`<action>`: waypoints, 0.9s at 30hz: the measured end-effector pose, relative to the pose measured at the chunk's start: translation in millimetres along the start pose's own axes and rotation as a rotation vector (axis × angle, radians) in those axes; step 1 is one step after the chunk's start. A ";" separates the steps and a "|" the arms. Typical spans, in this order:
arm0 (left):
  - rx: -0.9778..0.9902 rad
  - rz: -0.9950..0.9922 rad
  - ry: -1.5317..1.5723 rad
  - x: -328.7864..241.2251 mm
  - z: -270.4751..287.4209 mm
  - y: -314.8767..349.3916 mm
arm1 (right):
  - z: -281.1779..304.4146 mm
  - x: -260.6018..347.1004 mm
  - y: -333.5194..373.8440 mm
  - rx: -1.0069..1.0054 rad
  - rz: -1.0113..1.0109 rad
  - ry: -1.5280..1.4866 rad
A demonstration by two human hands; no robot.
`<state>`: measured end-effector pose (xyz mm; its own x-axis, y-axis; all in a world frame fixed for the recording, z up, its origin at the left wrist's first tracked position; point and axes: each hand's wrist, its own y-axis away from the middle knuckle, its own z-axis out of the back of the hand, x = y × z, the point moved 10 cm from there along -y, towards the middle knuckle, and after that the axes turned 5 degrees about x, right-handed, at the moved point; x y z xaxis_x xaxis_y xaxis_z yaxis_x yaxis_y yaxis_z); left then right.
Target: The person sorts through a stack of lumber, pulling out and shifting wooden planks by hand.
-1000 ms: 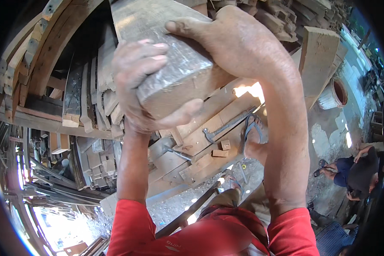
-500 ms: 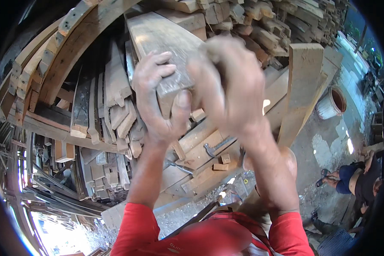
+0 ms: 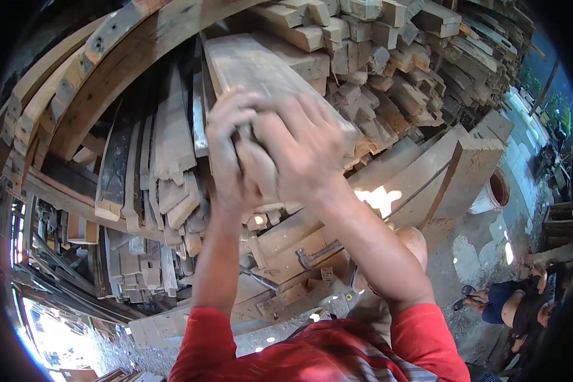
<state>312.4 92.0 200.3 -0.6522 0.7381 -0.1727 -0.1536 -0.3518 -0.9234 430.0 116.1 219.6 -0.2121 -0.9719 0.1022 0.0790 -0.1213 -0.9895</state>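
A wide, dusty wooden plank [image 3: 261, 67] lies on the lumber stack, its near end toward me. My left hand [image 3: 230, 143] is closed round the left side of that end. My right hand [image 3: 302, 143] sits close against it with bent fingers, gripping the end from the right; both hands are a little blurred. Between them they hide the end face of the plank. Below my forearms, a claw hammer [image 3: 318, 254] rests on boards. Left of the hammer lies a thin metal tool [image 3: 259, 279], whose kind I cannot make out.
Sawn lumber [image 3: 388, 83] is piled high at the far right, more boards [image 3: 172, 137] at the left. Curved timber ribs [image 3: 118, 70] arch over the left. An upright board [image 3: 465, 172] stands right, near a white bucket [image 3: 492, 191]. Another person [image 3: 512, 302] is at the lower right.
My right hand has moved left, closer to my left hand on the plank's end. The view has shifted, so the upright board appears lower and further right.
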 end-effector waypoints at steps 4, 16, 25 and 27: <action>0.128 0.124 -0.162 66.2 0.5 -21.4 | -64.8 -53.6 -7.9 0.060 -0.063 0.011; 0.026 0.495 -0.838 114.5 27.4 -24.3 | -81.7 -70.4 16.3 0.314 -0.264 0.000; 0.015 0.938 -0.455 23.3 95.3 178.8 | -40.7 -9.1 192.1 1.621 -0.659 -0.119; -0.170 1.084 -0.472 54.3 136.6 199.2 | -20.9 -6.8 166.8 1.420 -0.620 -0.102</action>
<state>145.0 -16.6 53.9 -0.5953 -0.1929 -0.7800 0.7223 -0.5539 -0.4142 424.3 106.6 51.6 -0.5000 -0.7007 0.5089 0.8450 -0.5233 0.1097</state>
